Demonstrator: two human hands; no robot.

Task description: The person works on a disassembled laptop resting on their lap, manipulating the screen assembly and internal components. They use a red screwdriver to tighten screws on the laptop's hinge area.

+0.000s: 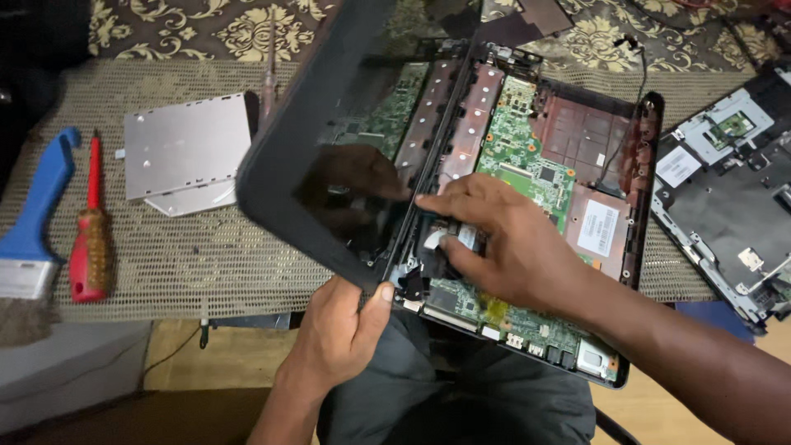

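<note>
An opened laptop base (648, 156) lies across the table edge and my lap, its green circuit board (521, 148) exposed. The dark glossy screen panel (325, 124) stands tilted up on its left side. My left hand (339, 330) grips the screen's lower corner, thumb on the bezel. My right hand (498, 243) rests on the board near the hinge, index finger stretched toward the screen edge and thumb pressing on a small black part.
A red-handled screwdriver (91, 239) and a blue-handled brush (37, 222) lie at the left on the woven mat. A silver drive (188, 147) sits beside the screen. Another screwdriver (269, 74) lies behind it. A detached laptop cover (725, 189) is at the right.
</note>
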